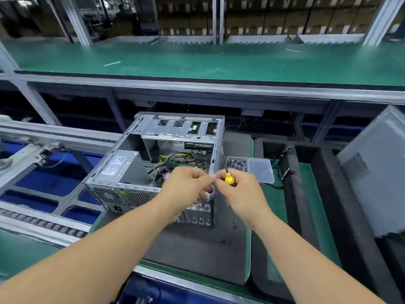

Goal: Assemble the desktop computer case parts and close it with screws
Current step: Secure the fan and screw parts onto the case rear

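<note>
Silver-grey case (122, 172); yellow-handled screwdriver (229, 177); clear box (260, 170) of dark screws; grey mat (197, 249) on green bench (306, 194).

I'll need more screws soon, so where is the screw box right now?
In the head view the screw box sits open on the dark mat just right of the computer case, beyond the right hand, its clear lid lying flipped open on its right.

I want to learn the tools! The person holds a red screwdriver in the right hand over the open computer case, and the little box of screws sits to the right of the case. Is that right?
Nearly. The screwdriver has a yellow handle, not red, as the head view shows. The rest holds: the right hand grips it over the open computer case, and the box of screws sits to the right of the case.
</note>
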